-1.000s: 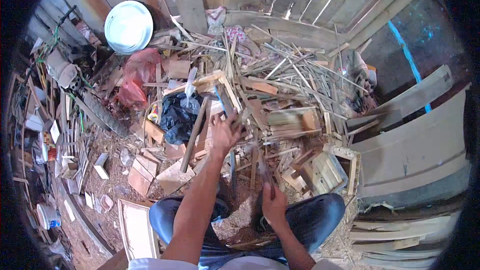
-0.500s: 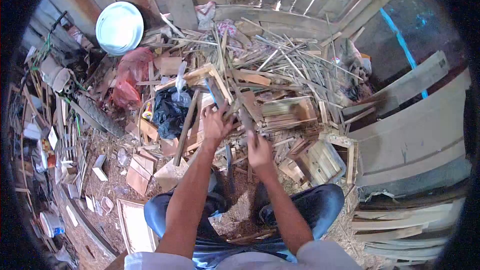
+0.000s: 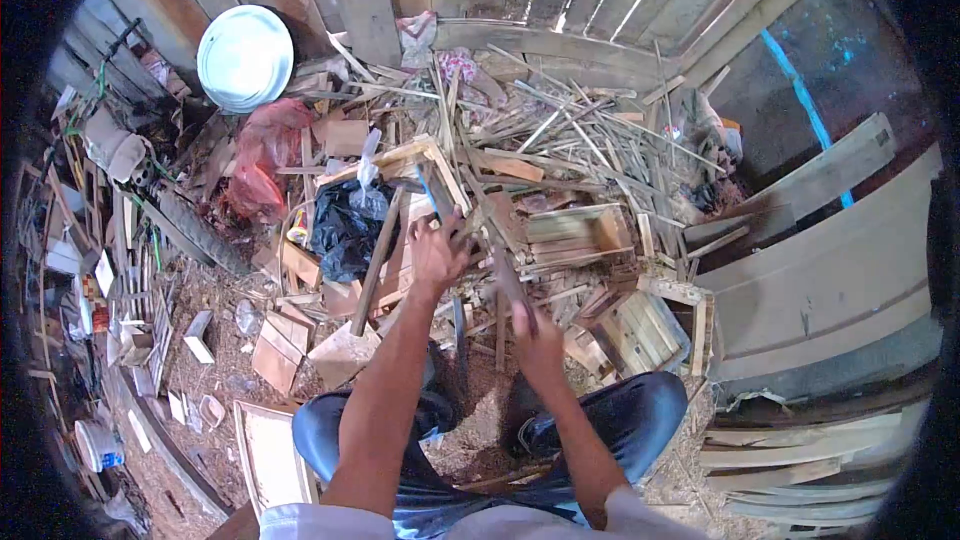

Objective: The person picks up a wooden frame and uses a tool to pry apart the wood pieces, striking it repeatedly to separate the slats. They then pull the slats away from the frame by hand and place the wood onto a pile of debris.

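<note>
My right hand [image 3: 539, 342] is wrapped round the lower end of a dark, narrow tool [image 3: 508, 280], which slants up and to the left. My left hand [image 3: 440, 252] is closed on a small piece of wood near the end of a blue-marked strip [image 3: 432, 188]; its fingertips are partly hidden. The tool's upper part is close to the right of my left hand. A light wooden frame [image 3: 445, 162] lies just beyond, and a black plastic bag [image 3: 345, 230] is to the left.
Thin sticks [image 3: 590, 130] are heaped along the back plank wall. A white basin [image 3: 244, 58] leans at the back left, above a red bag [image 3: 265, 160]. An open wooden box [image 3: 580, 235] and a slatted box [image 3: 640, 328] lie to the right.
My right hand has moved down and slightly right with the tool, away from my left hand. My left hand has shifted only slightly.
</note>
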